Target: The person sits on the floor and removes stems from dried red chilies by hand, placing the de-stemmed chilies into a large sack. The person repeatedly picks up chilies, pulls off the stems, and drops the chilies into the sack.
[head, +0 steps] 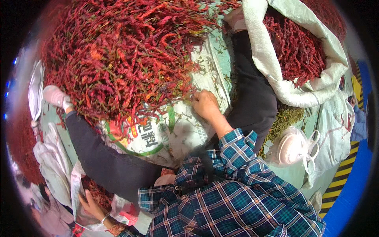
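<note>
A broad heap of dried red chillies [124,59], many with stems, lies between the outstretched legs. My right hand [205,103] is at the heap's near right edge, its fingers curled towards the chillies; whether anything is pinched in them is hidden. Under the heap is a flattened white woven sack [183,133] with printing, scattered with loose stems. At the lower left, my left hand [93,207] has its fingers apart over the mouth of a white bag [76,185]. Darker dried chillies [99,191] show inside this bag, beside the left leg.
A large white woven sack [266,56] with a rolled rim stands beyond the right leg, filled with red chillies [296,47]. Below it are a pile of greenish stems [285,120] and a clear plastic bag holding a round white container [288,146]. Another person [54,209] is at the lower left.
</note>
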`<move>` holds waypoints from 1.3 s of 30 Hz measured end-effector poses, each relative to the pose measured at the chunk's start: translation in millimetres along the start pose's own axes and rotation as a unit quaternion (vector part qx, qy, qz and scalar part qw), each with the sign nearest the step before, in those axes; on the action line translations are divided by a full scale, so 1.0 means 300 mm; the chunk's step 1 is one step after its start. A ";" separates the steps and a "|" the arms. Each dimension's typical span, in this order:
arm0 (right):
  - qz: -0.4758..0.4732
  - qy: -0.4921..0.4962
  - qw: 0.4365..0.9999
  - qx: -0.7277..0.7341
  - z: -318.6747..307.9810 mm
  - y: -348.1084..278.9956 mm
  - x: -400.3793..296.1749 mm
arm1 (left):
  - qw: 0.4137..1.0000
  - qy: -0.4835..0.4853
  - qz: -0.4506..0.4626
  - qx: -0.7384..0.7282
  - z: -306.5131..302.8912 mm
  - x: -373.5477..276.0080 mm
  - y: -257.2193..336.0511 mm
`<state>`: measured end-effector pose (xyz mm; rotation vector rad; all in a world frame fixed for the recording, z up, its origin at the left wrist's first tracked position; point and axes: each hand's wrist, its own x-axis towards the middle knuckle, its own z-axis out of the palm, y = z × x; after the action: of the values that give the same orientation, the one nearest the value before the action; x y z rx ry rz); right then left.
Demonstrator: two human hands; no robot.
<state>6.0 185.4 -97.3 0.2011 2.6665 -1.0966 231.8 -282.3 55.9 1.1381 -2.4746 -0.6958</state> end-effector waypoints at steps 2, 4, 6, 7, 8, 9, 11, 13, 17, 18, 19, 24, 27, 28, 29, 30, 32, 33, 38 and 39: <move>-0.004 -0.160 0.967 0.195 0.017 0.037 -0.036 | 0.990 -0.018 0.003 -0.137 0.079 -0.112 0.326; 0.046 -0.178 0.904 0.387 -0.026 0.007 -0.102 | 0.968 -0.131 0.093 -0.193 0.201 -0.177 0.558; 0.132 -0.226 0.835 0.484 -0.080 -0.037 -0.142 | 0.917 -0.251 0.068 -0.302 0.344 -0.272 0.694; 0.132 -0.220 0.816 0.517 -0.095 -0.053 -0.156 | 0.872 -0.339 0.067 -0.347 0.417 -0.303 0.727; 0.132 -0.207 0.800 0.548 -0.111 -0.052 -0.172 | 0.816 -0.433 0.050 -0.379 0.503 -0.325 0.755; 0.126 -0.216 0.786 0.566 -0.117 -0.069 -0.186 | 0.785 -0.476 0.028 -0.396 0.569 -0.350 0.773; 0.116 -0.239 0.758 0.595 -0.105 -0.087 -0.206 | 0.771 -0.508 -0.017 -0.383 0.689 -0.389 0.756; 0.109 -0.262 0.782 0.555 -0.113 -0.078 -0.228 | 0.718 -0.558 -0.001 -0.416 0.778 -0.434 0.754; 0.074 -0.295 0.852 0.427 -0.051 -0.068 -0.244 | 0.731 -0.516 -0.109 -0.433 0.848 -0.439 0.650; 0.066 -0.299 0.880 0.363 -0.042 -0.052 -0.241 | 0.678 -0.503 -0.185 -0.504 0.845 -0.419 0.654; 0.058 -0.302 0.904 0.298 -0.031 -0.034 -0.237 | 0.616 -0.482 -0.258 -0.567 0.840 -0.400 0.663; -0.063 0.026 0.994 -0.089 -0.074 -0.040 -0.127 | 0.585 -0.435 -0.320 -0.605 0.867 -0.372 0.623; -0.072 0.102 0.987 -0.097 -0.017 -0.047 -0.042 | 0.566 -0.447 -0.368 -0.587 0.887 -0.385 0.619; -0.084 0.085 0.989 -0.090 0.012 -0.037 -0.030 | 0.598 -0.440 -0.371 -0.559 0.888 -0.391 0.648; -0.095 0.069 0.990 -0.083 0.029 -0.021 -0.025 | 0.603 -0.453 -0.366 -0.545 0.888 -0.394 0.653; -0.135 0.069 0.980 -0.127 0.041 -0.026 -0.032 | 0.609 -0.461 -0.361 -0.535 0.883 -0.393 0.648; 0.034 -0.101 0.983 0.149 0.021 -0.011 -0.056 | 0.620 -0.467 -0.362 -0.516 0.875 -0.400 0.653; 0.119 -0.186 0.934 0.281 0.005 -0.013 -0.077 | 0.625 -0.472 -0.351 -0.513 0.871 -0.403 0.646; 0.149 -0.275 0.784 0.536 -0.084 -0.088 -0.190 | 0.584 -0.547 -0.309 -0.515 0.855 -0.427 0.655; 0.156 -0.286 0.760 0.562 -0.087 -0.090 -0.206 | 0.572 -0.564 -0.301 -0.515 0.847 -0.430 0.660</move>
<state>54.6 182.7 -43.8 0.4036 1.1197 -2.0479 69.2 3.0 -56.0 1.0196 -1.3066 -3.2801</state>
